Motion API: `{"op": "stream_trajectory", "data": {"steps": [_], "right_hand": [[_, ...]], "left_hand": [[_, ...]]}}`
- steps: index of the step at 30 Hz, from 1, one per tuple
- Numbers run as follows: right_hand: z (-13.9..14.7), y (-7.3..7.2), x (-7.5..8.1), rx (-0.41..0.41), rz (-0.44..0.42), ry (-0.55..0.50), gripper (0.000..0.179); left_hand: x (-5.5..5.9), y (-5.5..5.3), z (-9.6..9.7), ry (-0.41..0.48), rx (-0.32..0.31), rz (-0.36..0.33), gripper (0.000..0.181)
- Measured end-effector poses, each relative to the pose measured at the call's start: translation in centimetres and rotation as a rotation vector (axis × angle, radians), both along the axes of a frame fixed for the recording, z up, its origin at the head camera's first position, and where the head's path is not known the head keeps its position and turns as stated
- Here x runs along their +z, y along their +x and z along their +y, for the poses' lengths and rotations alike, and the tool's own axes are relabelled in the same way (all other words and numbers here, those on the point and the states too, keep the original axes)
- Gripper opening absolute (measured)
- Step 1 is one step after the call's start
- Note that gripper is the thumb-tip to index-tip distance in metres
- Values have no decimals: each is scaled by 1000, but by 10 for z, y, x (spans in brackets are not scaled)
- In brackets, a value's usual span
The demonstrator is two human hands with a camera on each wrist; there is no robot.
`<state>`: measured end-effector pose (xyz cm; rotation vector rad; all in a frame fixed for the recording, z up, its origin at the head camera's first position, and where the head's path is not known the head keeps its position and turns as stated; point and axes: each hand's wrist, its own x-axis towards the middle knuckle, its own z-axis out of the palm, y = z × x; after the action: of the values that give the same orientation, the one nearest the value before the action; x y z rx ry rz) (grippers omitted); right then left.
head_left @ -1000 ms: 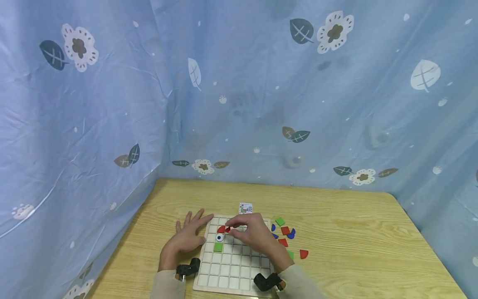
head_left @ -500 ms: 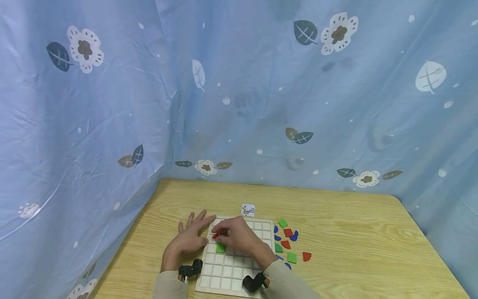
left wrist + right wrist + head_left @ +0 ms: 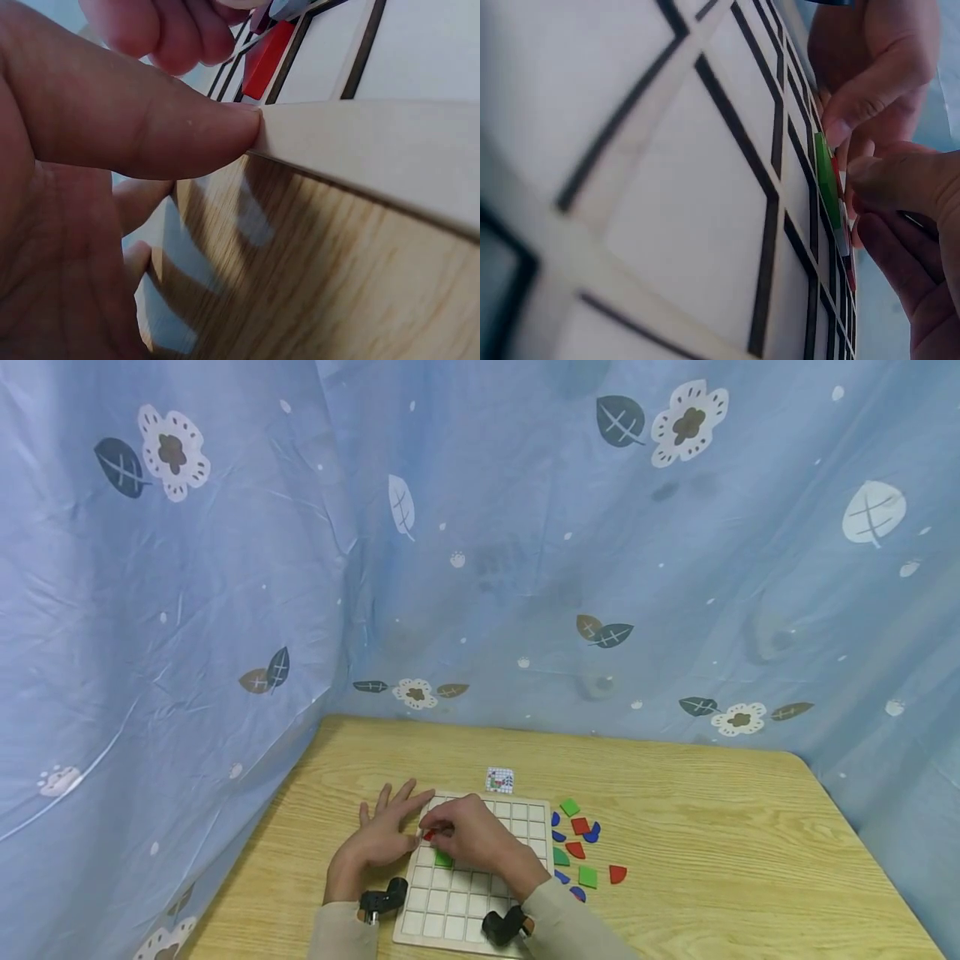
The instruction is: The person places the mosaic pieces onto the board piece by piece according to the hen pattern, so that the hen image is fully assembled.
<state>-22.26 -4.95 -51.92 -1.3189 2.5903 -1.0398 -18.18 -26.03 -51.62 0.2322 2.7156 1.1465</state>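
Note:
My left hand (image 3: 375,843) lies at the left side of the white gridded board (image 3: 435,927), fingers spread, with the thumb (image 3: 187,127) against the wooden rim. Over the board's upper left my right hand (image 3: 476,835) pinches a small red piece (image 3: 430,835) between thumb and fingers. In the left wrist view that red piece (image 3: 268,64) sits tilted over a cell near the rim. A green square tile (image 3: 443,858) lies in a cell just below my right fingertips. My right hand hides the cells around it.
Right of the board several loose pieces lie scattered: green squares (image 3: 587,877), red quarter circles (image 3: 617,874), a red square (image 3: 581,826) and blue pieces (image 3: 592,833). A small printed pattern card (image 3: 499,780) lies beyond the board. A blue curtain (image 3: 480,568) surrounds the wooden table (image 3: 712,827).
My right hand has moved left and slightly nearer with the red piece, towards the board's left edge, and now covers the eye tile and red quarter circle. The left hand keeps its place.

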Motion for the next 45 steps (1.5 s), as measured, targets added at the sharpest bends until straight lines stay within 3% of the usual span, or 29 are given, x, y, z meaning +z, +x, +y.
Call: {"op": "stream_trajectory", "data": {"steps": [9, 16, 20, 24, 33, 39, 45], "right_hand": [[2, 3, -1, 19, 36, 9, 22], [4, 6, 1, 15, 13, 14, 24], [9, 8, 3, 19, 21, -22, 21], [19, 12, 6, -2, -29, -92, 19], [68, 33, 6, -115, -259, -284, 20], [108, 48, -1, -214, -331, -334, 21], [157, 64, -6, -302, -323, -348, 22]], "left_hand": [[0, -1, 1, -6, 8, -2, 77], [0, -1, 1, -5, 11, -4, 76], [0, -1, 2, -10, 3, -1, 77], [0, 0, 2, -9, 2, 2, 78], [1, -1, 2, -38, 28, -3, 79], [0, 0, 3, -30, 36, -4, 82], [-1, -1, 4, -25, 26, -7, 82]]}}
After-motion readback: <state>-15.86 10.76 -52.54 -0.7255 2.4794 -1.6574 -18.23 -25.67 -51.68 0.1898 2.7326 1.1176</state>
